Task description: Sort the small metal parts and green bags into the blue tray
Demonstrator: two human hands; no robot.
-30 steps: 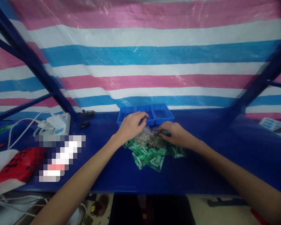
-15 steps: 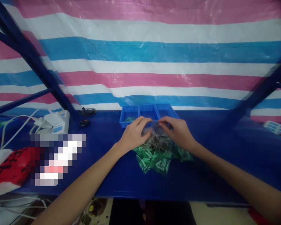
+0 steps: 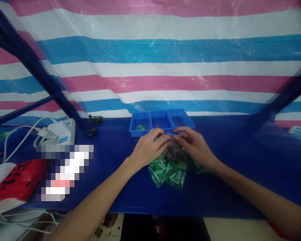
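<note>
Both the left hand point(image 3: 147, 148) and right hand point(image 3: 196, 144) pinch a clear bag point(image 3: 176, 150) between fingers (likely to steady it) atop green packets point(image 3: 162, 170).

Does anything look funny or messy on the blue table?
Small green see-through plastic packets lie in a jumbled heap before the blue plastic trays, not tidily stacked. At left, a blocky pixelated patch looks odd, hiding what's there. I see no clear damage.

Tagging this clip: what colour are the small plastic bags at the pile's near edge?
The translucent plastic bags are green, clearest in the head view.
</note>
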